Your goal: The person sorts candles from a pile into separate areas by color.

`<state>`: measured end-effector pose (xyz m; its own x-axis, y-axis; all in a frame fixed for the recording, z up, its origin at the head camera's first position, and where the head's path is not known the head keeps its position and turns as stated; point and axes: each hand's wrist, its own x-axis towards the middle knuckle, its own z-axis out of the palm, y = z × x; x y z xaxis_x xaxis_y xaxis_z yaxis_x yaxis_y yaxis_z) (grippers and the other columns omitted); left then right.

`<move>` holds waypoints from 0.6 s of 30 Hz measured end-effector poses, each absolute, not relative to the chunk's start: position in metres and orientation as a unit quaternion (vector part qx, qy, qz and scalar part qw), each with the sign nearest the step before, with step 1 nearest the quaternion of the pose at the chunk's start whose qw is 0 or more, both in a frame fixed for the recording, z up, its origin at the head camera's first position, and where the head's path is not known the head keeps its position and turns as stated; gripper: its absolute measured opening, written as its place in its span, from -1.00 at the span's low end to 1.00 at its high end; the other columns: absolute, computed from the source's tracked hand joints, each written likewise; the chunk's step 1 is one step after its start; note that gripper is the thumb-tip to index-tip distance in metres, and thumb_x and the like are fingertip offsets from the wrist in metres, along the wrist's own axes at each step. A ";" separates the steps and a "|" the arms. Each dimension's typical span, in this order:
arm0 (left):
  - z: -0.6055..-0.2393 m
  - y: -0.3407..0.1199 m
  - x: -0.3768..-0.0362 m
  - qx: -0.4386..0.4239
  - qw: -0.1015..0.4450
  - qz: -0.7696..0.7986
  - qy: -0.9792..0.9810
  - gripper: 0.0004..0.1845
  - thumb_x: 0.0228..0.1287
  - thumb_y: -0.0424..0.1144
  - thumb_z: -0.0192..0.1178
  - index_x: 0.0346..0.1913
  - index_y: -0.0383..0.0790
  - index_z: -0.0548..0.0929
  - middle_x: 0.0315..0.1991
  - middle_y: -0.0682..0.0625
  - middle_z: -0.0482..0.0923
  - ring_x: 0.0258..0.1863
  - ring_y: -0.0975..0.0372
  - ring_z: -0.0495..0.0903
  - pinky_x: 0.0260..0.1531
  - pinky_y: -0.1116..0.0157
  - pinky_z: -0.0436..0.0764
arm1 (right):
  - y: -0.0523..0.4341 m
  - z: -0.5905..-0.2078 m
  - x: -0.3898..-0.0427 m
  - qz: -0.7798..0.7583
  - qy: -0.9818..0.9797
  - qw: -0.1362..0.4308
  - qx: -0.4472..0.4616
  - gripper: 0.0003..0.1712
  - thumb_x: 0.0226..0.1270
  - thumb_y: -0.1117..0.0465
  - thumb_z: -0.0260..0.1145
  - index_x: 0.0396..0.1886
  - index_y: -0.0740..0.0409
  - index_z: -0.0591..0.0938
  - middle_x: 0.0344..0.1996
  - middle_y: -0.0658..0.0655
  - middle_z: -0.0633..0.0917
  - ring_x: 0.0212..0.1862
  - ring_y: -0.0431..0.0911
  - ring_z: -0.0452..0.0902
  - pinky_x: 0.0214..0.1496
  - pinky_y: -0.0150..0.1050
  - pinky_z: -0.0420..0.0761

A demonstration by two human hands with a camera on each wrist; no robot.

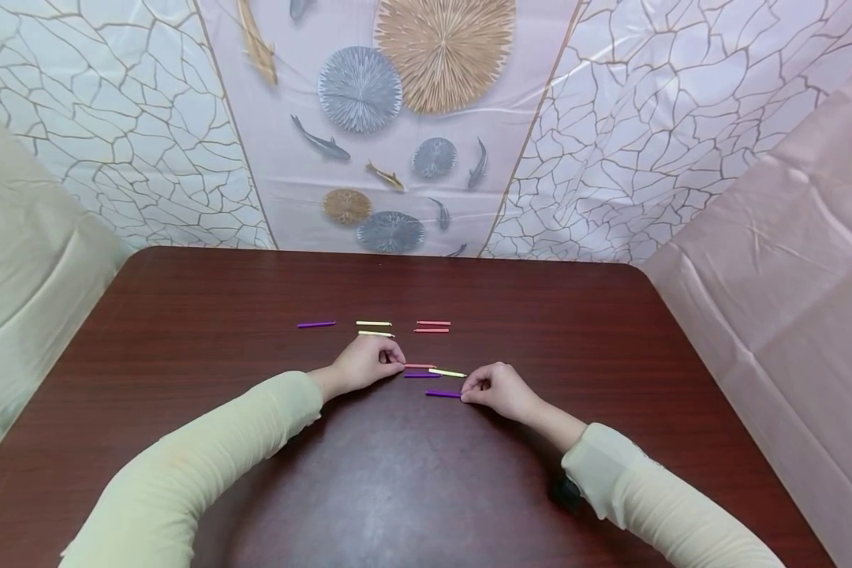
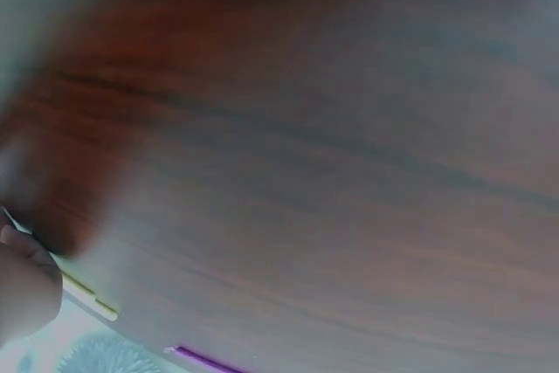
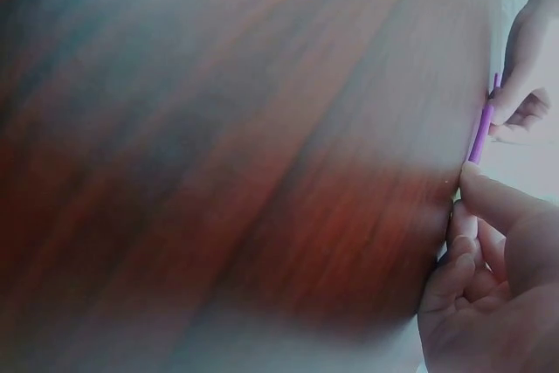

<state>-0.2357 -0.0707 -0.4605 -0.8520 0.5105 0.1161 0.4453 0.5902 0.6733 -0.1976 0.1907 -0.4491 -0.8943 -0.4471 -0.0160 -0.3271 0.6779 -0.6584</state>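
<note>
In the head view my left hand (image 1: 364, 361) pinches the left end of a thin orange-red stick (image 1: 420, 366) low over the table. The right hand (image 1: 504, 390) pinches the right end of a purple stick (image 1: 442, 394), its free end pointing left; this purple stick (image 3: 480, 134) also shows in the right wrist view beside the fingers. Between the hands lie another purple stick (image 1: 422, 375) and a yellow stick (image 1: 449, 372), whose left end meets or overlaps the orange-red one. All are slim and pencil-like; their exact kind is unclear.
Farther back on the dark red-brown table (image 1: 539, 315) lie a purple stick (image 1: 316, 324), two yellow sticks (image 1: 374, 323) and two orange-red sticks (image 1: 433, 323). The nearer yellow one is just behind my left hand. Patterned cloth walls (image 1: 412, 118) stand behind the table.
</note>
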 end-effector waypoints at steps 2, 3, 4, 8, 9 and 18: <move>-0.460 -0.069 -0.235 0.263 0.049 0.362 0.893 -0.96 0.11 -0.27 0.30 -0.42 -0.17 0.68 -0.52 0.09 0.61 -0.51 0.43 0.45 -0.40 0.48 0.44 | 0.190 -0.449 -0.198 -0.341 0.912 0.089 -0.212 -0.92 0.02 0.28 0.41 -0.56 0.18 0.68 -0.63 -0.01 0.64 -0.56 -0.39 0.33 -0.47 -0.47 0.38; -0.459 -0.068 -0.235 0.259 0.051 0.361 0.894 -0.96 0.11 -0.27 0.30 -0.43 -0.16 0.68 -0.52 0.09 0.61 -0.51 0.43 0.45 -0.40 0.48 0.44 | 0.190 -0.449 -0.198 -0.341 0.912 0.089 -0.212 -0.92 0.02 0.28 0.42 -0.56 0.18 0.68 -0.63 -0.01 0.64 -0.56 -0.39 0.33 -0.47 -0.47 0.38; -0.459 -0.068 -0.235 0.257 0.051 0.359 0.896 -0.96 0.10 -0.27 0.30 -0.43 -0.15 0.68 -0.53 0.09 0.61 -0.51 0.43 0.45 -0.40 0.48 0.44 | 0.190 -0.449 -0.198 -0.341 0.911 0.089 -0.212 -0.92 0.02 0.28 0.42 -0.56 0.18 0.68 -0.63 -0.01 0.64 -0.56 -0.40 0.33 -0.47 -0.47 0.38; -0.458 -0.069 -0.233 0.252 0.045 0.357 0.898 -0.96 0.09 -0.30 0.30 -0.45 -0.16 0.67 -0.53 0.08 0.60 -0.51 0.41 0.44 -0.40 0.48 0.44 | 0.189 -0.449 -0.198 -0.341 0.911 0.089 -0.213 -0.92 0.01 0.27 0.42 -0.56 0.17 0.68 -0.63 -0.01 0.64 -0.55 -0.40 0.33 -0.47 -0.47 0.38; -0.458 -0.069 -0.233 0.253 0.042 0.357 0.898 -0.96 0.09 -0.30 0.30 -0.46 -0.16 0.67 -0.54 0.08 0.59 -0.51 0.41 0.44 -0.40 0.48 0.44 | 0.189 -0.449 -0.198 -0.341 0.911 0.088 -0.214 -0.92 0.01 0.27 0.42 -0.56 0.17 0.68 -0.63 -0.01 0.64 -0.55 -0.40 0.33 -0.47 -0.47 0.38; -0.462 -0.087 -0.224 0.253 0.023 0.361 0.898 -0.94 0.07 -0.29 0.31 -0.49 -0.14 0.66 -0.56 0.10 0.57 -0.52 0.41 0.42 -0.44 0.48 0.42 | 0.191 -0.449 -0.198 -0.340 0.911 0.088 -0.216 -0.93 0.02 0.28 0.41 -0.56 0.16 0.68 -0.64 -0.03 0.63 -0.55 -0.39 0.34 -0.46 -0.47 0.40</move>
